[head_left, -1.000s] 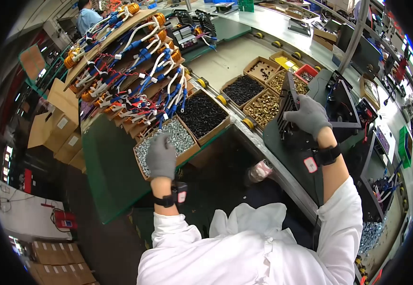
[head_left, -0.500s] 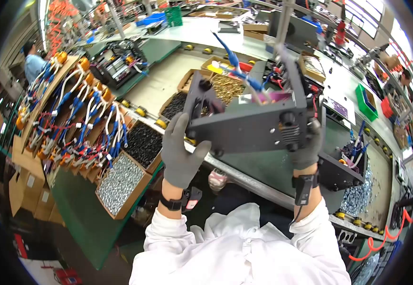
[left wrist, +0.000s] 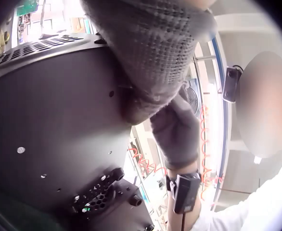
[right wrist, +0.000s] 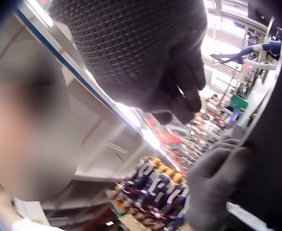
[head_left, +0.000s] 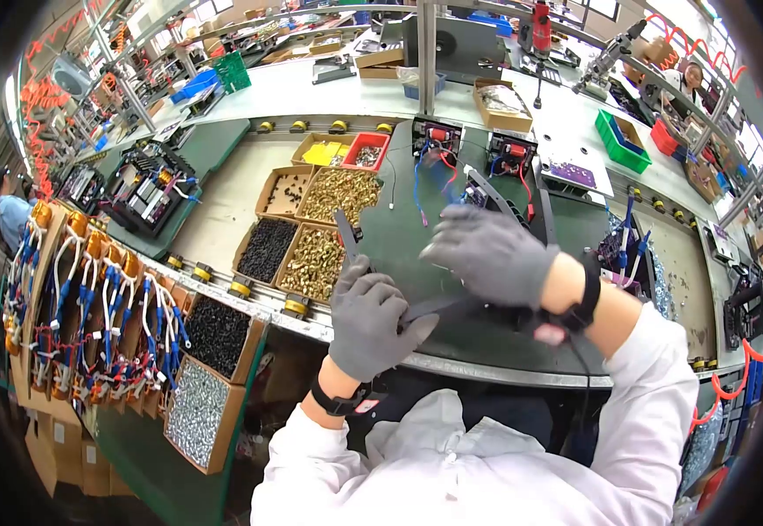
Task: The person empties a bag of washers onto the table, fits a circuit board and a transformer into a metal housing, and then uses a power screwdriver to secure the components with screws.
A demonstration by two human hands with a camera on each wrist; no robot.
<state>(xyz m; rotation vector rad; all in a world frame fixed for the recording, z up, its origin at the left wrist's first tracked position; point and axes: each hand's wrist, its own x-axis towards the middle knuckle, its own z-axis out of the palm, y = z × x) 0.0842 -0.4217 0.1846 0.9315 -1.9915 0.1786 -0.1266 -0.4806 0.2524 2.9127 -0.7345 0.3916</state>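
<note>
A black metal chassis [left wrist: 59,125] with holes and a perforated grille stands over the green mat, partly hidden by both hands in the head view. My gloved left hand [head_left: 366,323] grips its near left edge, fingers over the top and thumb along the outer face. The right wrist view shows that left hand [right wrist: 215,185] at the panel's rim too. Above the chassis is my gloved right hand [head_left: 497,256], blurred, its fingers reaching leftward with nothing seen in them. In the right wrist view its fingers look loosely bent, apart from the panel.
Boxes of brass fasteners [head_left: 316,261], black screws [head_left: 267,247] and silver screws [head_left: 197,412] stand to the left. Wired coils [head_left: 101,307] fill a rack beyond them. Circuit modules with red and blue wires [head_left: 438,140] sit behind the chassis. Another wired unit [head_left: 623,250] lies at right.
My left hand left the silver screws and took hold of the chassis; both hands held it up half a second ago. It is now lower, and my right hand has let go and moved left.
</note>
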